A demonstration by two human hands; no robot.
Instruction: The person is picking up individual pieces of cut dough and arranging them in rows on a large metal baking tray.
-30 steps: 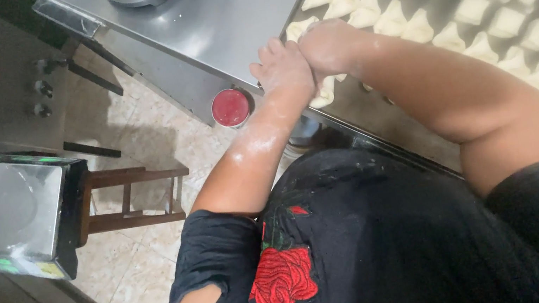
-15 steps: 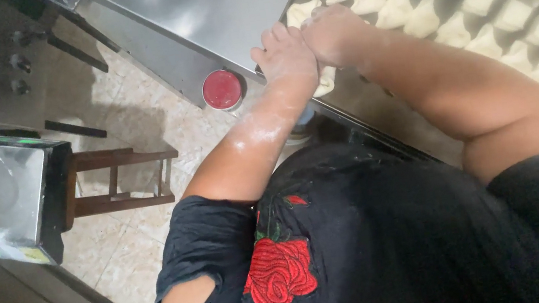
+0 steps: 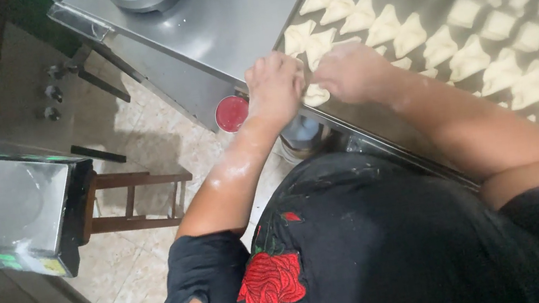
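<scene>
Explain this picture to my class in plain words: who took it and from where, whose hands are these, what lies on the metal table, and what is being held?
The picture comes from a camera worn on a person's head, looking down over their own black shirt with a red rose on it. No machine works here, only two bare, floury hands. The left hand and the right hand meet over one folded dough piece at the near edge of a metal table. Exactly how they hold it is hidden. Rows of folded dough pieces cover the table. A round red button sits on the table's side. On the tiled floor to the left stands a wooden stool.
</scene>
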